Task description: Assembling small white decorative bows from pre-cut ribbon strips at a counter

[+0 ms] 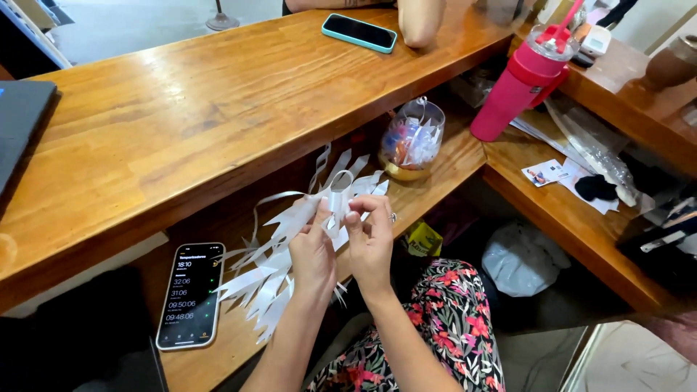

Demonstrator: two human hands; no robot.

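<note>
Both my hands meet over a lower wooden shelf [218, 348], pinching a white ribbon loop [340, 190] between them. My left hand [312, 250] grips the ribbon from the left with thumb and fingers. My right hand [372, 236], a ring on one finger, holds the loop's right side. Below and left of my hands lies a pile of white ribbon strips with pointed ends [265, 279], fanned out on the shelf. More strips [348, 167] stick up behind the loop.
A phone with a lit dark screen [190, 294] lies on the shelf at left. A glass bowl of scraps [412, 139] stands behind my hands. A pink tumbler [524, 80], a teal-cased phone [359, 32], another person's arm [420, 20] and a laptop edge [18, 123] surround the upper counter [181, 123].
</note>
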